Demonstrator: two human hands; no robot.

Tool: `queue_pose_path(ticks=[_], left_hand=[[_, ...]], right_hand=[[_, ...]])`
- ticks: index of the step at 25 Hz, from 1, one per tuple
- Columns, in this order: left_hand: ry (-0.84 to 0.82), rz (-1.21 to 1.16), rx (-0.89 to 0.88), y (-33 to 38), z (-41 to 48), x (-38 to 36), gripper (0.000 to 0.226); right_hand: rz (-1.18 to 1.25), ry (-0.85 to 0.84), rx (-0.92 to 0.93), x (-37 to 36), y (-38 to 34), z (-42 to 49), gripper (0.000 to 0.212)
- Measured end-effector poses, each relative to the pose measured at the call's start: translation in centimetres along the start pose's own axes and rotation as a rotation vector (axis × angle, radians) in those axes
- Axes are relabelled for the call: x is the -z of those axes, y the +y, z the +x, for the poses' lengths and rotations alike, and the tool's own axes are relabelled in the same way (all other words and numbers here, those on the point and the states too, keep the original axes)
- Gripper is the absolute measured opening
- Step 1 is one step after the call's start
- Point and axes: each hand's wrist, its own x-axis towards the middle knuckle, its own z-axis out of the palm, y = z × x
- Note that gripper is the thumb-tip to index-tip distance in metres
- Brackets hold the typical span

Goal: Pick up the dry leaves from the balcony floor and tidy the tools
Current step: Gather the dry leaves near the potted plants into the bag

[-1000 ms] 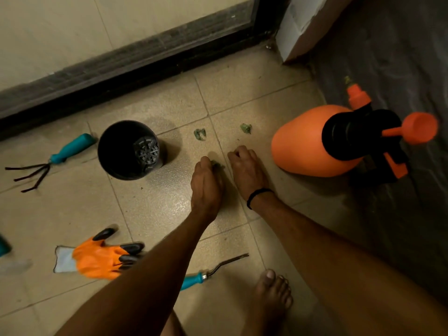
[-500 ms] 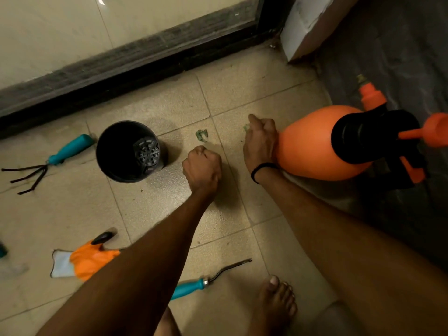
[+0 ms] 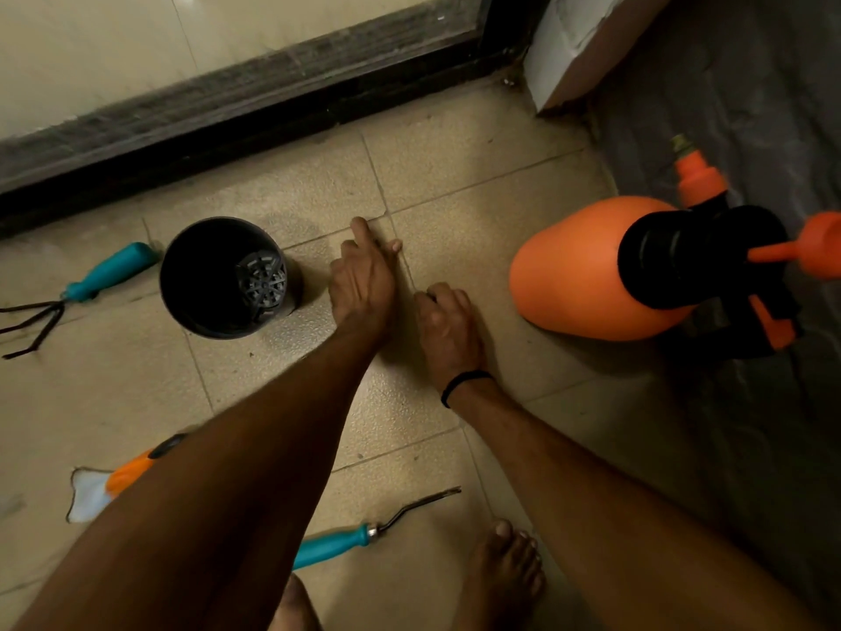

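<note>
Found left hand [image 3: 362, 284] on the floor tile just right of the black pot [image 3: 223, 277], forefinger and thumb stretched against the floor, closed on nothing visible. Found right hand [image 3: 448, 325] further right of the pot, fingers curled under; cannot tell whether a leaf is held. Saw no loose dry leaves around the pot; any there would lie hidden beneath the hands.

Judged risks: tipping the pot with the left wrist, so close beside it; crumbling brittle leaves through a hard pinch; treading on the weeder [image 3: 336, 546] near the bare foot [image 3: 505, 571].

Noted hand rake [image 3: 104, 273] left of the pot, long axis running from the teal handle nearest the pot to tines pointing away, down-left. Noted weeder below the pot, handle partly under the left forearm, metal tip pointing up-right.
</note>
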Motion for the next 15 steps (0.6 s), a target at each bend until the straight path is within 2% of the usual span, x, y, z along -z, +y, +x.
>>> queue_pose_path(ticks=[3, 5, 7, 9, 11, 12, 14, 15], left_hand=[[-0.049, 0.207, -0.094, 0.7, -0.3, -0.3, 0.025], [-0.084, 0.133, -0.083, 1.1, -0.8, 0.3, 0.019], [-0.135, -0.103, 0.068, 1.6, -2.0, 1.5, 0.022], [-0.195, -0.494, 0.331, 2.1, -4.2, 3.0, 0.047], [-0.215, -0.671, 0.434, 1.6, -7.5, 3.8, 0.065], [-0.240, -0.656, 0.413, 1.1, -9.5, 4.2, 0.058], [-0.276, -0.514, 0.390, -0.1, -13.4, 5.7, 0.024], [-0.292, -0.446, 0.414, -0.6, -15.1, 6.6, 0.025]], right_hand=[[0.017, -0.027, -0.045, -0.3, -0.5, -1.4, 0.025], [0.046, -0.037, -0.112, -0.1, -0.8, -1.8, 0.025], [0.080, -0.035, -0.238, 0.3, -1.1, -2.2, 0.022], [0.155, -0.028, -0.392, 1.3, -1.8, -2.8, 0.017], [0.208, -0.044, -0.506, 3.0, -2.6, -3.8, 0.016], [0.214, -0.053, -0.535, 4.1, -3.2, -4.4, 0.015], [0.231, -0.080, -0.594, 6.7, -4.8, -5.6, 0.014], [0.237, -0.110, -0.635, 8.0, -5.7, -6.2, 0.015]])
